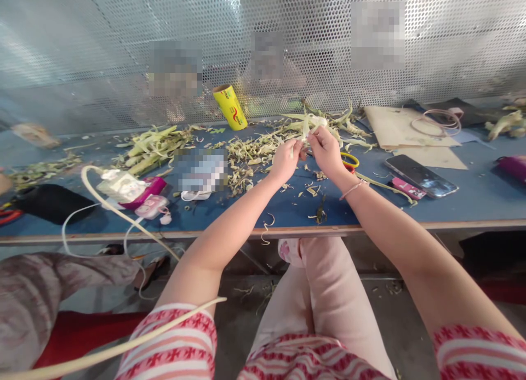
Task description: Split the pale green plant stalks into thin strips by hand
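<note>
Strip (306,129): thin, pale cream to light green, above and slightly right of frame centre. It is pinched, with the visible part pointing upward. Full length is partly covered; whether it joins the whitish matter behind cannot be determined. Peelings (246,149): cream and green, curled, loosely heaped just above centre.

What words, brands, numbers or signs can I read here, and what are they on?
I can read none with certainty.
Yellow tube: dark lettering along its side, too small and blurred to read.
Pink packet beside the phone: pale marks, too small to tell whether they are letters.
</note>
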`<action>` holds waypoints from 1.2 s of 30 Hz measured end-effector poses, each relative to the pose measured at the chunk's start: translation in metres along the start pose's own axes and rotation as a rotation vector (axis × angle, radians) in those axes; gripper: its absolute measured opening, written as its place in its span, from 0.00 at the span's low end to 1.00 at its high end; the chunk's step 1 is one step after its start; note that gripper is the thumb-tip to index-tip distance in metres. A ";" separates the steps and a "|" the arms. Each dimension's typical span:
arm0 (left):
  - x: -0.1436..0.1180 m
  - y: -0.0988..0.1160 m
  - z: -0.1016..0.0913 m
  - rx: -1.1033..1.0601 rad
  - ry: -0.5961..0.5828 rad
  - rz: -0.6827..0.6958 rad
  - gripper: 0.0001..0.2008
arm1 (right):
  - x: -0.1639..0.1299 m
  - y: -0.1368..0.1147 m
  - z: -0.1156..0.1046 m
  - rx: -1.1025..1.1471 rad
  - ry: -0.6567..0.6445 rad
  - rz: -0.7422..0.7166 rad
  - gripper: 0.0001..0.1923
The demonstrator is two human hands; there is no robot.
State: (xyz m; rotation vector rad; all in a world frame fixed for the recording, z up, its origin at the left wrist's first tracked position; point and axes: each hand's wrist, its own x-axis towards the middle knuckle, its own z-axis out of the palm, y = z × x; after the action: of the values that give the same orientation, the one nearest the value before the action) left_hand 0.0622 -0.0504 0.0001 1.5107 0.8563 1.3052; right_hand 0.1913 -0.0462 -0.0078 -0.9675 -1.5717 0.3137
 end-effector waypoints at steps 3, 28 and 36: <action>-0.004 0.004 0.000 0.146 0.052 0.157 0.17 | 0.000 0.000 0.002 0.035 0.006 0.034 0.13; 0.016 -0.025 -0.001 -0.053 0.095 -0.060 0.18 | 0.000 0.001 0.009 0.148 -0.031 0.155 0.10; 0.011 -0.004 -0.009 -0.248 0.004 -0.167 0.04 | 0.006 0.016 0.011 0.379 -0.037 0.448 0.14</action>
State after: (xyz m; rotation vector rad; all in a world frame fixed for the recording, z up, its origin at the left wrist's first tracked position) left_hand 0.0557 -0.0374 -0.0004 1.2175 0.7739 1.2415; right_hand 0.1876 -0.0290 -0.0174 -1.0059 -1.2522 0.9119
